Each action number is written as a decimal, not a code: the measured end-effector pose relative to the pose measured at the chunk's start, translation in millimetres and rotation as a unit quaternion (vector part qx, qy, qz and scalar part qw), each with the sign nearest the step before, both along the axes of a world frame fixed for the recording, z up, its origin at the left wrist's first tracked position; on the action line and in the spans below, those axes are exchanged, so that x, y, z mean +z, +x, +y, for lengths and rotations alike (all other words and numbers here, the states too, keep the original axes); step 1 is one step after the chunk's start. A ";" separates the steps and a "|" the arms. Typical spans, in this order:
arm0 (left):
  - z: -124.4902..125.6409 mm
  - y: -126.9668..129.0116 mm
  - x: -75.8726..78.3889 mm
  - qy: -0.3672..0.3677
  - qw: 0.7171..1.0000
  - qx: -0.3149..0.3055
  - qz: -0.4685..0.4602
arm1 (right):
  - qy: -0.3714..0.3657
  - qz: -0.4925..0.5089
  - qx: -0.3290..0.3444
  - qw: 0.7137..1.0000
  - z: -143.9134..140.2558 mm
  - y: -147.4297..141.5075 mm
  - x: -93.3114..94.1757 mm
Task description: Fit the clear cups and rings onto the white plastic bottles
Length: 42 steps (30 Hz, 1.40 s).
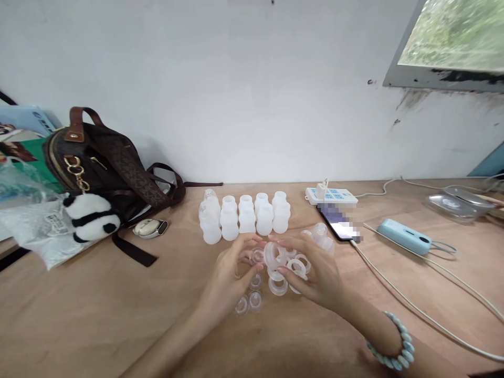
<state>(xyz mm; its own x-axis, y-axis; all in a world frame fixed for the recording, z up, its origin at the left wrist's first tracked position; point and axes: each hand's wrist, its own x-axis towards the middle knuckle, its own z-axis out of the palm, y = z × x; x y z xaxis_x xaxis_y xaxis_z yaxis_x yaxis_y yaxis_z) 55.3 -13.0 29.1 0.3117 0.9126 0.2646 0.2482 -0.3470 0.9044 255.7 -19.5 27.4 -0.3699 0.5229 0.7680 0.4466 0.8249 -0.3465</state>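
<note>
**Both hands on a clear ring over the parts pile**

I see my left hand (232, 273) and right hand (315, 273) meeting at one translucent ring (274, 255), fingertips pinching its rim from either side, just above the wooden table (118, 315) near the middle. It looks light, smooth and likely slippery, stiff enough to hold by the outer edge. It has no long axis; its opening faces roughly toward me and up. More loose rings (277, 286) lie beneath. Small white bottles (244, 220) stand upright farther back, a phone (338, 223) to the right.
</note>
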 end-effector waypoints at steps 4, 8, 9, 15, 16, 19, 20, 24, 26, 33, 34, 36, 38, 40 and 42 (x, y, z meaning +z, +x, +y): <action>-5.2 4.4 -0.1 -0.005 1.000 -0.009 0.012 | 0.010 -0.021 0.020 1.000 4.1 -7.9 -9.6; -8.1 5.8 -1.5 0.023 1.000 -0.014 0.012 | -0.008 0.002 0.033 0.999 8.7 -11.5 -14.9; -8.6 5.5 -1.7 0.027 0.999 -0.020 0.012 | -0.021 0.011 0.035 0.999 9.0 -12.0 -15.5; -9.5 3.9 -2.6 0.045 0.998 -0.031 0.013 | -0.114 0.048 0.036 0.992 4.8 -13.9 -18.2; -9.2 3.9 -3.5 0.050 0.998 -0.025 0.015 | -0.131 0.052 0.032 0.989 4.0 -14.0 -18.8; -8.2 4.0 -7.2 0.070 0.997 -0.011 0.029 | -0.168 0.060 0.018 0.984 2.6 -14.1 -20.4; -8.2 3.9 -8.1 0.079 0.996 -0.007 0.036 | -0.175 0.063 0.019 0.982 2.5 -14.1 -20.6; -9.4 2.8 -7.7 0.103 0.993 0.012 0.057 | -0.187 0.083 0.042 0.978 1.5 -14.2 -18.5; -10.0 2.7 -5.5 0.103 0.993 0.019 0.050 | -0.175 0.089 0.042 0.980 0.1 -14.3 -16.6; -8.0 6.7 -5.0 0.030 0.999 -0.020 -0.036 | -0.151 0.112 0.027 0.982 -2.1 -13.1 -12.4; -7.9 7.4 -5.8 0.015 0.999 -0.027 -0.040 | -0.164 0.118 0.031 0.979 -1.8 -12.1 -11.4; -8.5 8.5 -6.4 -0.008 0.999 -0.029 -0.041 | -0.194 0.129 0.035 0.972 -1.4 -9.3 -8.6; -10.1 9.0 -5.1 -0.021 0.998 -0.028 -0.044 | -0.219 0.143 0.040 0.964 -1.9 -6.2 -4.8; -12.1 9.0 -2.2 -0.024 0.998 -0.035 -0.054 | -0.233 0.162 0.049 0.958 -3.1 -3.6 -0.8; -14.1 8.7 0.7 -0.026 0.996 -0.050 -0.064 | -0.237 0.177 0.051 0.954 -4.9 -1.8 2.6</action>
<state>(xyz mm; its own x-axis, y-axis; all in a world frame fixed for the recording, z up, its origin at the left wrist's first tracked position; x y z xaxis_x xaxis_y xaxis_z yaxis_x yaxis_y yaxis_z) 64.0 -27.1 29.8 0.3686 0.8920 0.2615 0.0970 -0.3167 0.9435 253.9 -24.4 30.0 -0.1989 0.8172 0.5410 0.1586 0.5716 -0.8051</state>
